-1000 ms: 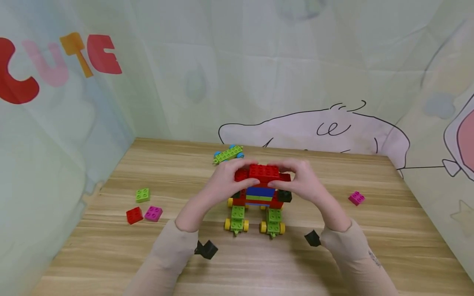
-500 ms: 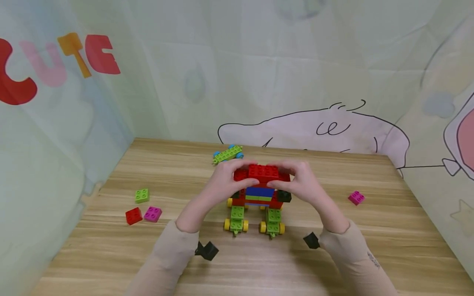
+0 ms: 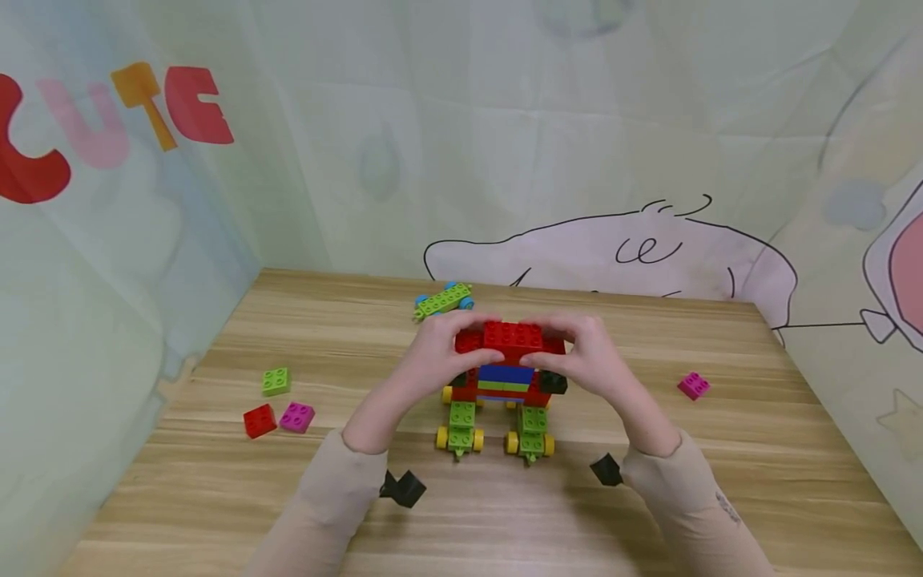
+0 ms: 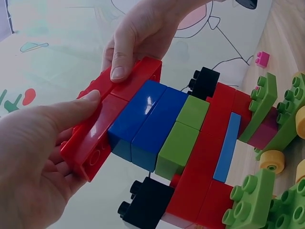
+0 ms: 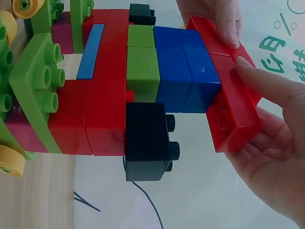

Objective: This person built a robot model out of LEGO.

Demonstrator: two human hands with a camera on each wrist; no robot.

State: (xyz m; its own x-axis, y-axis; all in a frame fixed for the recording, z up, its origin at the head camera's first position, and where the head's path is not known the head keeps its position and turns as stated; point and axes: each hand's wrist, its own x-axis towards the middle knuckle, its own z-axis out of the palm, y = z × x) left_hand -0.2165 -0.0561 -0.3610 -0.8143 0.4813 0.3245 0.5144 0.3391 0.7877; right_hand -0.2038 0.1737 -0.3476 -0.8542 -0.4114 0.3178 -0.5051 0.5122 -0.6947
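A tall toy figure of building bricks stands mid-table on green wheeled bases (image 3: 532, 433) with yellow wheels. Red bricks (image 4: 93, 143) form its top layer, over blue bricks (image 4: 147, 121), lime green bricks (image 5: 143, 67) and a wider red layer (image 5: 107, 95). Black bricks (image 5: 147, 138) stick out at both sides. My left hand (image 3: 436, 349) grips the top red bricks from the left, thumb on the near face and fingers behind. From the right, my right hand (image 3: 587, 353) grips the same red bricks in the same way. Both thumb tips lie close together.
At the back edge lies a lime wheeled base (image 3: 443, 301) with blue wheels. Loose lime (image 3: 276, 381), red (image 3: 260, 421) and pink (image 3: 297, 417) bricks lie on the left. Another pink brick (image 3: 695, 386) is on the right. A printed cloth (image 3: 461, 160) hangs behind the table.
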